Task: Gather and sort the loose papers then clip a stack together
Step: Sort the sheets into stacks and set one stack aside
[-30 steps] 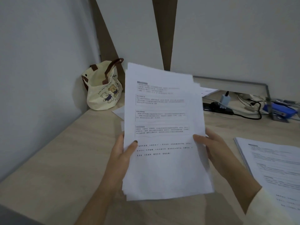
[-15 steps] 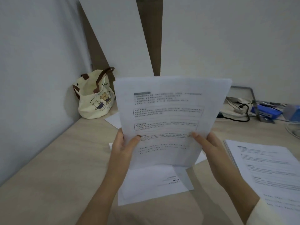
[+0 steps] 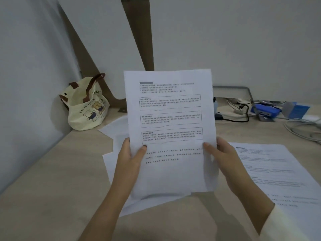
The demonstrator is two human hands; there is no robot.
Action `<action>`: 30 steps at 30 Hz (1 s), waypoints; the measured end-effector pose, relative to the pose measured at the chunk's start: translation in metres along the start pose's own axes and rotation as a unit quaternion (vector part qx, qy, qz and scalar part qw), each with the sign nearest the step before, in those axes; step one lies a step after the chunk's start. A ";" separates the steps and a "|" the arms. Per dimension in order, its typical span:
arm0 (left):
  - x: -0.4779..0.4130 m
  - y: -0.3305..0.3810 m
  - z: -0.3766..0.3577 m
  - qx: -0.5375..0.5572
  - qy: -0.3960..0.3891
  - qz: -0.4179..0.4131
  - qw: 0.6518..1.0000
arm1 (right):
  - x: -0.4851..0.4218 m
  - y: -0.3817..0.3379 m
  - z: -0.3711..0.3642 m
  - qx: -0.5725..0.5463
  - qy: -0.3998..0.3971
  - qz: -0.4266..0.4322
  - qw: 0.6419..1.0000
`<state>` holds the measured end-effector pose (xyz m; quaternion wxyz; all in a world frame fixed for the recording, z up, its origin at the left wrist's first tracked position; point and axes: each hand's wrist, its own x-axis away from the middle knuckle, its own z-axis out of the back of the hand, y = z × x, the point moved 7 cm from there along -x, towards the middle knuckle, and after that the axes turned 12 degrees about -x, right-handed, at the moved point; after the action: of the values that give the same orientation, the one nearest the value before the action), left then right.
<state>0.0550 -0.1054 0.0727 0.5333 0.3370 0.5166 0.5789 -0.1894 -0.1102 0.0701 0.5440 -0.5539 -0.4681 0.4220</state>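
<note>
The printed white paper sheets (image 3: 171, 129) are standing upright above the pale wooden desk (image 3: 52, 180), the left hand (image 3: 129, 159) and right hand (image 3: 224, 160) pinching their side edges, thumbs in front, over loose white sheets (image 3: 114, 131) lying flat.

Dim, flat indoor light; soft blur; wide-angle bending at edges.

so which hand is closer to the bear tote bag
Left. The left hand grips the left edge of the held papers, right of the tote bag; the right hand grips the opposite edge, farther off.
</note>
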 end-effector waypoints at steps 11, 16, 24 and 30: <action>0.034 0.018 -0.170 -0.030 -0.213 0.054 0.975 | 0.006 0.008 0.190 0.080 0.154 -0.054 0.983; 0.052 0.006 -0.236 -0.065 -0.264 0.043 0.961 | 0.011 0.030 0.256 0.116 0.199 -0.087 0.969; 0.062 -0.016 -0.287 -0.138 -0.264 0.010 0.954 | 0.009 0.055 0.296 0.203 0.224 -0.074 0.950; 0.073 -0.025 -0.298 -0.197 -0.294 -0.055 0.933 | 0.005 0.073 0.298 0.275 0.204 -0.064 0.937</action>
<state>-0.2332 -0.1087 -0.0343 0.7485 0.3512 0.2297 0.5134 -0.4751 -0.0415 -0.0183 0.7851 -0.4253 -0.2470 0.3764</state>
